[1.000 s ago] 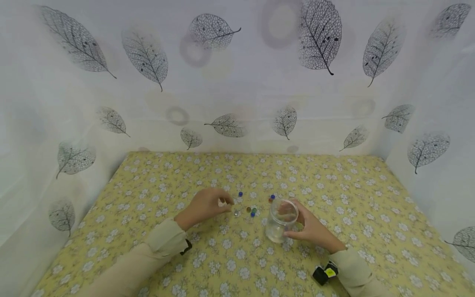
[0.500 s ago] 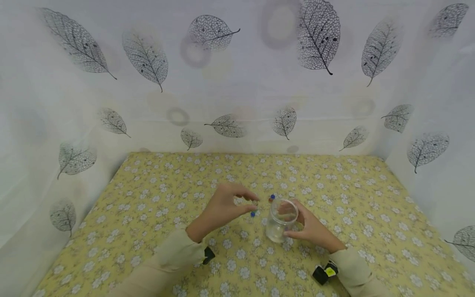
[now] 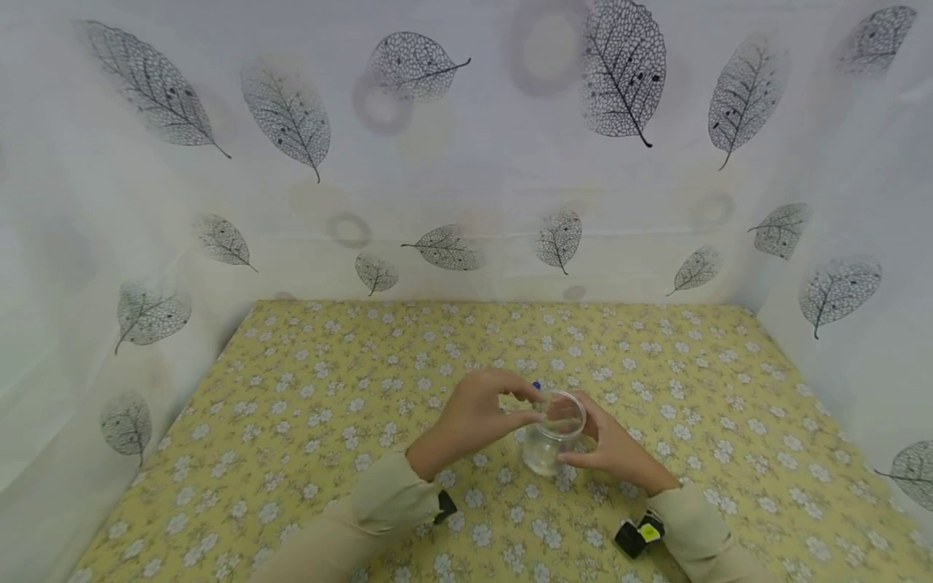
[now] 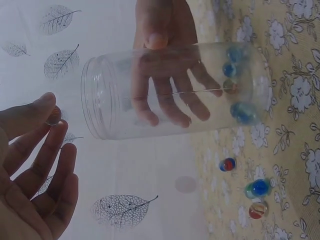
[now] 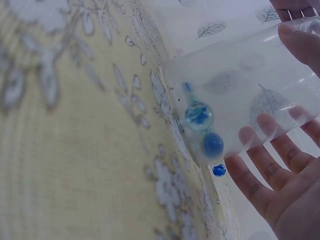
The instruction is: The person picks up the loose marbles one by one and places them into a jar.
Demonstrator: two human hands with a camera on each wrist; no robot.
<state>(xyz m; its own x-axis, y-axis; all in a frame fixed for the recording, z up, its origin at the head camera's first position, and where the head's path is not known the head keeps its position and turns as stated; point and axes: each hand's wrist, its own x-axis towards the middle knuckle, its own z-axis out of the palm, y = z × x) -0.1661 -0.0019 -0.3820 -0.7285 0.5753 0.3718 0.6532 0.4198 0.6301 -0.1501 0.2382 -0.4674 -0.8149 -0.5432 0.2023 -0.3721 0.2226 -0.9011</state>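
My left hand (image 3: 477, 413) is at the mouth of a clear jar (image 3: 541, 455), just to its left. Between thumb and forefinger it pinches a brownish glass marble (image 4: 53, 116), plainest in the left wrist view; its other fingers (image 4: 62, 165) are loosely bent. The right hand (image 3: 615, 453) holds the jar from the right side, thumb and fingers around its wall. The jar stands upright on the cloth. Several marbles lie at its bottom, among them a blue swirled marble (image 5: 199, 117) and a solid blue marble (image 5: 213, 145).
Outside the jar, a red and blue marble (image 4: 227, 164), a blue-green pair of marbles (image 4: 258, 188) and an orange-swirled clear marble (image 4: 258, 210) lie on the flowered yellow cloth (image 3: 350, 348). A white leaf-print curtain (image 3: 466, 162) surrounds the back and sides.
The left hand has moved right, from beside the loose marbles to the jar's mouth, now pinching a marble. Jar and right hand have stayed in place.
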